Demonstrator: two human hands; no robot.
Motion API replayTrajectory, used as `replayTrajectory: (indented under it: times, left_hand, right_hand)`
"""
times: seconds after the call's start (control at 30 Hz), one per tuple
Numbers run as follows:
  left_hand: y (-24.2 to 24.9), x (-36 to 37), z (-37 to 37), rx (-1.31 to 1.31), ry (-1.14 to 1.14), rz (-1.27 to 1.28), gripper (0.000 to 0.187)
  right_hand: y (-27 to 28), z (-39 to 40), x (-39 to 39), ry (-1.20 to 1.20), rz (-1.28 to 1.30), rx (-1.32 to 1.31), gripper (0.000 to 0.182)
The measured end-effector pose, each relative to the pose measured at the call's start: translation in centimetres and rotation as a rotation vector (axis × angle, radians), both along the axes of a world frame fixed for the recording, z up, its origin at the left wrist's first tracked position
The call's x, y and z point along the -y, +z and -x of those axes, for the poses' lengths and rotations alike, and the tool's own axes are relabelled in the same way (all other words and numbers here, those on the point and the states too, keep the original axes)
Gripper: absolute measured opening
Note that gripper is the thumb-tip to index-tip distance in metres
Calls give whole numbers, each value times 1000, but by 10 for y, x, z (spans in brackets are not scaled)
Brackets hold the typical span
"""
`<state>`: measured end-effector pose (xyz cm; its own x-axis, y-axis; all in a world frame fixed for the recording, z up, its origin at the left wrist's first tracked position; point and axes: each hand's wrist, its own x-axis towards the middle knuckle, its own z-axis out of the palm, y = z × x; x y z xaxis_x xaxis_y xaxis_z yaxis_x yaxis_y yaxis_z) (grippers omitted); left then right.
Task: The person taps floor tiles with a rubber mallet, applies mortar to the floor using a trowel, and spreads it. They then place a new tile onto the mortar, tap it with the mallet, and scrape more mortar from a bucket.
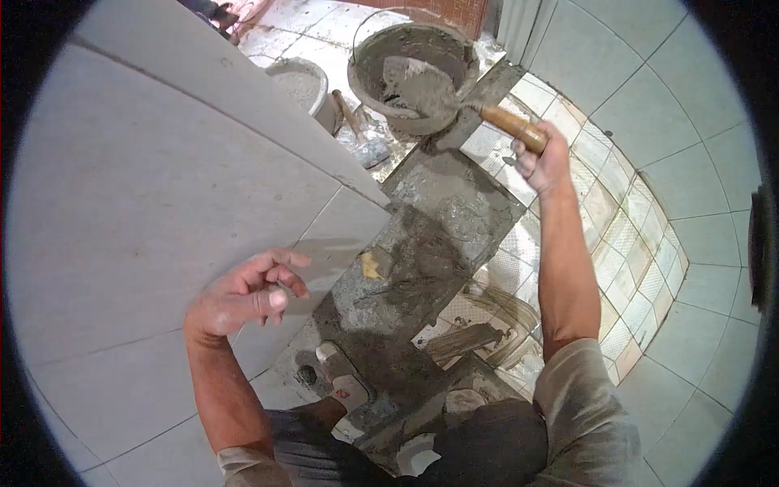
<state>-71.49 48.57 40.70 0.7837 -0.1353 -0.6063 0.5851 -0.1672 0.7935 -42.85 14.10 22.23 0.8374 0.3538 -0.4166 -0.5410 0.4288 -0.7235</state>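
My right hand (545, 158) is closed round the wooden handle of a trowel (513, 126). The trowel's grey-smeared blade reaches over the mouth of a black bucket (410, 122) whose inside is coated with wet mortar. Held in the air beside the tiled wall, my left hand (258, 290) has its fingers apart and loosely curled, with nothing in them. Below and between my hands lies a strip of floor covered in wet grey mortar (454, 195), rough and uneven, with a small yellowish patch (372, 265) on it.
Left of the bucket stands a tub of grey material (300, 85), with a wooden-handled tool (347, 114) beside it. Pale tiled walls (219, 162) rise on both sides. Small patterned floor tiles (600, 195) lie at right, partly mortar-smeared. Part of another person (219, 12) shows at top left.
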Motion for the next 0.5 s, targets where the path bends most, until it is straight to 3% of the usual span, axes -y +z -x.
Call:
replayTrajectory:
  times: [0.1, 0.2, 0.27, 0.33, 0.37, 0.5]
  left_hand:
    - [4, 7, 1, 15, 73, -65, 53]
    - [19, 13, 5, 84, 152, -128, 50]
    - [32, 17, 8, 148, 182, -169, 49]
    - [49, 17, 11, 272, 153, -132, 56]
    - [58, 17, 13, 278, 152, -145, 56]
    - [72, 0, 21, 230, 97, -143, 57]
  right_hand:
    - [7, 22, 0, 10, -12, 46, 37]
    - [12, 42, -13, -29, 132, 225, 33]
    - [11, 58, -29, 59, 519, 538, 33]
    - [-2, 76, -42, 194, 1131, 921, 40]
    - [-1, 85, -46, 398, 1112, 780, 49]
    - [-22, 93, -66, 420, 1109, 642, 53]
